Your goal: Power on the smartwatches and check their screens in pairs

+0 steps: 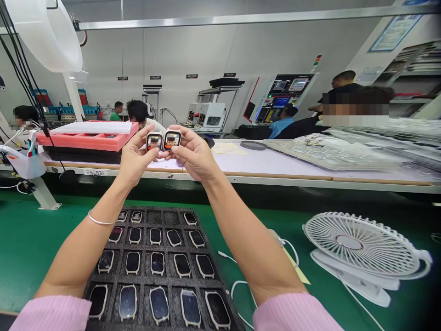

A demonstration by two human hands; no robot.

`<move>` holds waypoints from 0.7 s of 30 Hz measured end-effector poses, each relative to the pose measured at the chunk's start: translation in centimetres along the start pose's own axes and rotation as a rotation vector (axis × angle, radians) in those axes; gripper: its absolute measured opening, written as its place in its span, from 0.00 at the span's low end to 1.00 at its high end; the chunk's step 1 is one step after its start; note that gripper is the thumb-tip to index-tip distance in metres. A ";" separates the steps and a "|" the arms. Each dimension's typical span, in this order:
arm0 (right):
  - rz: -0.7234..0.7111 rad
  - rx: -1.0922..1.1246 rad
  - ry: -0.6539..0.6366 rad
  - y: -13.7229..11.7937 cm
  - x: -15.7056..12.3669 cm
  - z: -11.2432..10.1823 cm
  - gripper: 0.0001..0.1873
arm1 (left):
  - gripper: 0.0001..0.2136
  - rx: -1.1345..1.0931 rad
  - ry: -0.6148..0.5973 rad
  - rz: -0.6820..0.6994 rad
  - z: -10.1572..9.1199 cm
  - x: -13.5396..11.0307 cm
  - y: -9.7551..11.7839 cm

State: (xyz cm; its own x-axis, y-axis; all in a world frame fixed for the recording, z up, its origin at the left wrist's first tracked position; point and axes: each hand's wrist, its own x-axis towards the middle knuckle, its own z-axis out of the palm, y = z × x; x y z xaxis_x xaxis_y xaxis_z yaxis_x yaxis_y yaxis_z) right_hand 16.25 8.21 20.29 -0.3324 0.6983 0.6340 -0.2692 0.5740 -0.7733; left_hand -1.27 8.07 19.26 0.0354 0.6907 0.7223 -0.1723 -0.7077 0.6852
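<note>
Two smartwatch cases without straps are held up side by side at about shelf height, their lit screens facing me. My left hand [135, 154] grips the left smartwatch [154, 141] between thumb and fingers. The right smartwatch [172, 139] is pinched in my right hand [193, 154], the thumb near its lower edge. Below my forearms lies a black foam tray [179, 287] with rows of similar watch cases, their screens dark or reflecting light. In its far row, two pockets [163, 216] hold no watch. My left forearm covers part of the tray's left side.
A white fan [358, 248] stands on the green mat [275, 220] at right, beside a white cable [237, 287]. Across the back runs a shelf [275, 177] bearing a red tray [93, 142] and stacked clear plastic trays [327, 149]. A white lamp [44, 37] hangs upper left. Several people sit beyond.
</note>
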 end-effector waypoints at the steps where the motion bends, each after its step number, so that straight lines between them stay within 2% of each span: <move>1: 0.015 0.011 0.005 0.4 -0.7 0.1 0.28 | 0.28 -0.004 0.007 -0.026 0.0 -0.8 0.0; 4: 0.094 0.099 0.023 2.4 -3.7 0.8 0.27 | 0.29 -0.020 0.006 -0.164 -0.2 -4.2 -0.4; 9: 0.297 0.251 0.096 6.6 -10.1 2.8 0.26 | 0.31 -0.022 0.008 -0.481 -1.3 -11.0 -1.9; 12: 0.405 0.311 0.147 8.5 -12.5 3.8 0.25 | 0.30 -0.005 0.049 -0.603 -1.7 -13.7 -2.8; 15: 0.477 0.355 0.182 9.7 -13.4 4.1 0.23 | 0.29 0.005 0.077 -0.644 -1.9 -14.8 -3.6; 21: 0.544 0.393 0.173 10.7 -13.7 3.7 0.18 | 0.24 0.051 0.109 -0.668 -1.9 -14.9 -4.7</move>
State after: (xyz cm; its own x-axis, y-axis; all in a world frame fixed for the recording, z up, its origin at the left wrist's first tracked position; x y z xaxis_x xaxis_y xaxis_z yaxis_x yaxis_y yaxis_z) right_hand 14.54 3.24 3.31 -0.3725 0.9199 0.1223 -0.4238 -0.0514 -0.9043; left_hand -2.90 1.35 5.08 0.0186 0.9913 0.1306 -0.1016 -0.1281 0.9865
